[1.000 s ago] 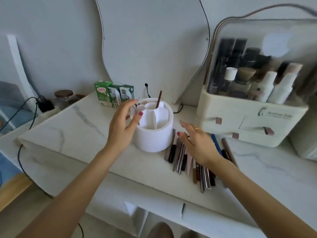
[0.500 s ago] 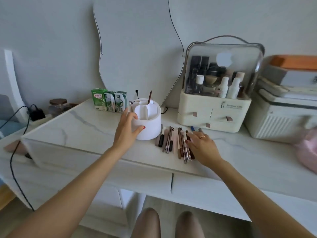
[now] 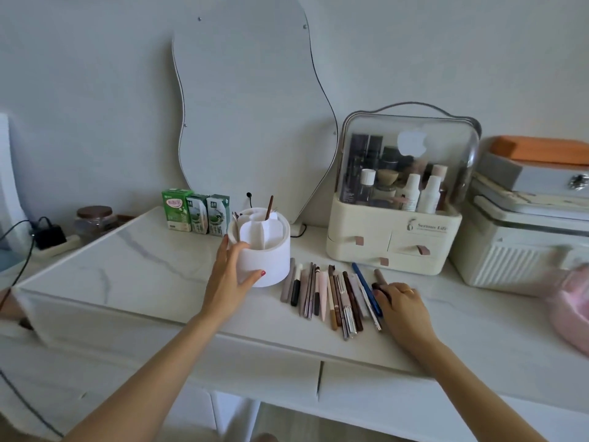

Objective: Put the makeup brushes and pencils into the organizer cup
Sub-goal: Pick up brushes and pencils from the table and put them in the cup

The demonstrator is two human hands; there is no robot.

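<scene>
The white round organizer cup (image 3: pixel 271 260) with inner dividers stands on the marble tabletop (image 3: pixel 143 266). A brown pencil (image 3: pixel 269 207) and a thin metal tool stick up out of it. My left hand (image 3: pixel 228 279) clasps the cup's left side, thumb across its front. Several makeup brushes and pencils (image 3: pixel 331 291) lie side by side just right of the cup, a blue pencil (image 3: pixel 363 277) among them. My right hand (image 3: pixel 403 304) rests on the right end of that row, its fingers bent over a dark-tipped stick. Whether it grips the stick is unclear.
A cream cosmetics case (image 3: pixel 392 247) with drawers stands behind the row. Three green milk cartons (image 3: pixel 196 215) and a wavy mirror (image 3: pixel 251 106) are behind the cup. A white box (image 3: pixel 522 250) and a pink object (image 3: pixel 570 307) sit at right, a jar (image 3: pixel 92 223) and a cable at left.
The view has pulled back from the table. My right hand has moved from the middle of the row to its right end. My left hand has settled lower on the cup's side.
</scene>
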